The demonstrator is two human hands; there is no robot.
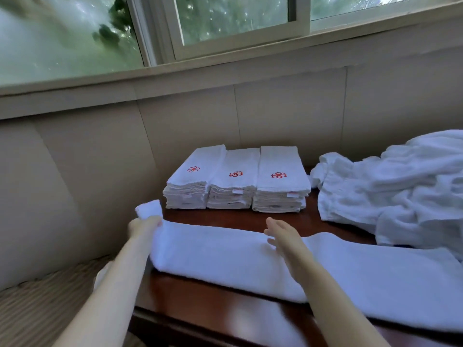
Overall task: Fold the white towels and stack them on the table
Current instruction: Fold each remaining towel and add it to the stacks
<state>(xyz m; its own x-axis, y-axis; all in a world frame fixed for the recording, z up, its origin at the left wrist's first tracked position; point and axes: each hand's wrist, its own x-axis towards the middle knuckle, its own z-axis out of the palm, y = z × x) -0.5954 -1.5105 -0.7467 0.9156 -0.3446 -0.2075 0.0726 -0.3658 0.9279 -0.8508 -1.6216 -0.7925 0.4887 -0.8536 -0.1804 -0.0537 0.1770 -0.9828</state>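
Observation:
A long white towel (220, 256), folded lengthwise into a strip, lies across the dark wooden table (213, 304) from left to right. My left hand (144, 226) grips its left end, and a corner of cloth sticks up above the fingers. My right hand (281, 235) rests flat on the middle of the strip with straight fingers. Behind the strip stand three side-by-side stacks of folded white towels (236, 181), each with a red emblem on top.
A heap of unfolded white towels (400, 189) fills the right side of the table. A beige wall and a window run behind the table. Left of the table is a beige cushion with a striped seat (37, 304).

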